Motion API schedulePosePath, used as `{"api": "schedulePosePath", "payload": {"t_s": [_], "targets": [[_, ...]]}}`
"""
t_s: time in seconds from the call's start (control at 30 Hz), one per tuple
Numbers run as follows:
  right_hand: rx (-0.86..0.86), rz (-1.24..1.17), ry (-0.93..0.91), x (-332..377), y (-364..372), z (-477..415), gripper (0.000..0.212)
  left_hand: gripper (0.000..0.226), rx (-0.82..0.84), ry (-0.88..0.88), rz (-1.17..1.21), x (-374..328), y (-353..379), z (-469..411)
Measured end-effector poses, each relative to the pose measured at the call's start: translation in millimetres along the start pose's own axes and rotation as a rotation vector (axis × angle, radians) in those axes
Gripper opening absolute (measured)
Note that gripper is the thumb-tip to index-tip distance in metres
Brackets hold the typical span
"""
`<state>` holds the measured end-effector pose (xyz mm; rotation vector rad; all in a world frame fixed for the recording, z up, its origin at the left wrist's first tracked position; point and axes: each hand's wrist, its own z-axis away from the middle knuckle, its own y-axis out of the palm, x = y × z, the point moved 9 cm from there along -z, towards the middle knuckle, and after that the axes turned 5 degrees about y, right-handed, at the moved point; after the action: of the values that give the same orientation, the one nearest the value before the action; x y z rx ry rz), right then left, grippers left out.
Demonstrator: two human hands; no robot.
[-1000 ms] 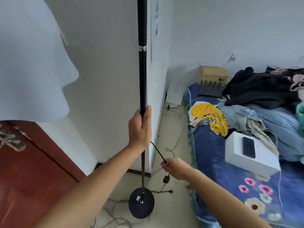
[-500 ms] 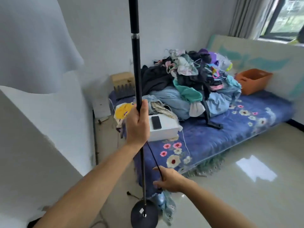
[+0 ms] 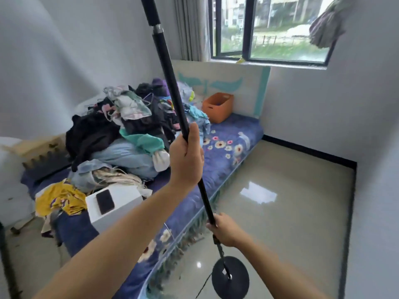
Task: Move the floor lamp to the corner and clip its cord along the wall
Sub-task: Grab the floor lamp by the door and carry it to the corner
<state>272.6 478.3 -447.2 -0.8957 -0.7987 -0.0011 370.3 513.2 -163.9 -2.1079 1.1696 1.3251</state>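
Observation:
The floor lamp's black pole (image 3: 167,67) runs tilted from the top of the view down to its round black base (image 3: 230,277), which hangs over the glossy floor beside the bed. My left hand (image 3: 186,156) grips the pole at mid-height. Lower down, just above the base, my right hand (image 3: 224,229) is closed around the pole. A thin black cord (image 3: 204,285) trails from the base toward the bottom edge. The lamp's shade is out of view.
A bed with a blue flowered cover (image 3: 218,160) fills the left, piled with clothes (image 3: 129,126), a white box with a phone (image 3: 112,203) and an orange bin (image 3: 218,106). The tiled floor (image 3: 291,201) reaches a far corner below the window (image 3: 274,31).
The view has swung right from the door and wall to the bed and window. The lamp has travelled with me and now tilts. My right hand left the cord and took the pole.

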Motion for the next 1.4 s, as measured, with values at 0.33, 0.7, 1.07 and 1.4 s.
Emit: {"api": "schedulePosePath", "payload": {"t_s": [0.33,0.7,1.07,1.4], "targets": [[-0.278,-0.128,0.381,-163,-172,-68,0.016,0.048,0.319,-0.061,0.248,101,209,-99],[-0.369,-0.296,0.485,-331,-313,-146,0.024,0.043,0.569,-0.143,0.222,226,469,-162],[-0.291,-0.285,0.452,-436,-478,-250,0.023,0.045,0.676,-0.179,0.133,292,669,-268],[-0.484,-0.393,0.543,-511,-610,-375,0.019,0.042,0.809,-0.186,0.194,389,797,-389]]}}
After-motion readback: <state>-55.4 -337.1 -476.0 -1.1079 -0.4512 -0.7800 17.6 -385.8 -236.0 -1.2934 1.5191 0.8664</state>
